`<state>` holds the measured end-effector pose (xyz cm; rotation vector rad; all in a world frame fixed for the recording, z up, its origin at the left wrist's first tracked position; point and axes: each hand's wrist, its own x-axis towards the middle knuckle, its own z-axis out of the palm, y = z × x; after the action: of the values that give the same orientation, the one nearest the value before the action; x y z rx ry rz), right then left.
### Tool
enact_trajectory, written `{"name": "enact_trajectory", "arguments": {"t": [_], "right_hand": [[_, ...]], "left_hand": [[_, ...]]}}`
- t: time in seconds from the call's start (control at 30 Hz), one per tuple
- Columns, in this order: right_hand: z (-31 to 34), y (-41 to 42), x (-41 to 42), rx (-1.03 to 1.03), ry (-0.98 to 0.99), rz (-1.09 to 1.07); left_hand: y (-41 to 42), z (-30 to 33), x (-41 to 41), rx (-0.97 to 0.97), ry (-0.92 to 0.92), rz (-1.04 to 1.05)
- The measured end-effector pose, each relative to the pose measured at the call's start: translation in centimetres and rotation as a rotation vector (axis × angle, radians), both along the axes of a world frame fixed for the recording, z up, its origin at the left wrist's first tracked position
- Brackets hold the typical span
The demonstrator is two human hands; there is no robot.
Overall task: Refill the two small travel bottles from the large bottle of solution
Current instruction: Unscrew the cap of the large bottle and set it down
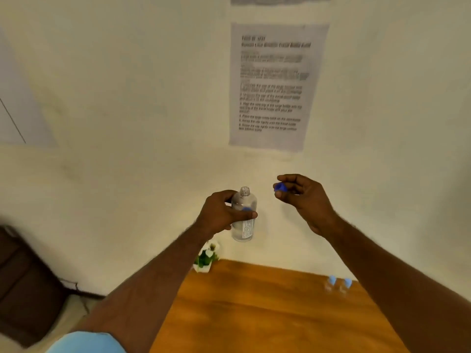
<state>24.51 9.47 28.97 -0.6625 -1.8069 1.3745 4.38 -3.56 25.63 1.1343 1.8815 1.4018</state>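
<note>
My left hand (221, 215) grips the large clear bottle (244, 205) upright in the air, well above the wooden table (254, 314). Its threaded neck is open, with no cap on it. To the right, at about the same height, my right hand (303, 197) pinches the blue cap (280, 186) between thumb and fingers, a short gap away from the bottle. Two small travel bottles (338, 284) with light blue caps stand side by side near the table's back right edge, partly behind my right forearm.
A small potted plant with white flowers (207, 257) stands at the table's back left corner. A printed instruction sheet (275, 85) hangs on the white wall behind. A dark brown piece of furniture (25, 284) sits low at the left.
</note>
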Motion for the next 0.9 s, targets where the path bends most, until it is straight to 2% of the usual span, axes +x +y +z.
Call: {"name": "enact_trajectory", "arguments": {"t": [0.2, 0.33, 0.5, 0.67, 0.9], "right_hand": [[-13.2, -2.1, -2.4, -0.013, -0.305, -0.061], [-22.1, -4.6, -2.9, -0.132, -0.479, -0.098], [-30.6, -8.2, -2.7, -0.144, -0.669, -0.119], [-35.3, -10.3, -1.9, -0.099, -0.834, -0.123], [-37.5, -10.5, -1.8, -0.127, -0.936, -0.110]], "left_hand": [[-1.8, -10.6, -0.9, -0.131, 0.084, -0.006], [-3.3, -17.5, -0.5, -0.225, 0.089, -0.024], [-4.7, -23.4, 0.3, -0.339, 0.107, -0.048], [-5.4, -26.7, 0.9, -0.404, 0.131, -0.108], [-6.0, -28.2, 1.2, -0.450, 0.141, -0.113]]}}
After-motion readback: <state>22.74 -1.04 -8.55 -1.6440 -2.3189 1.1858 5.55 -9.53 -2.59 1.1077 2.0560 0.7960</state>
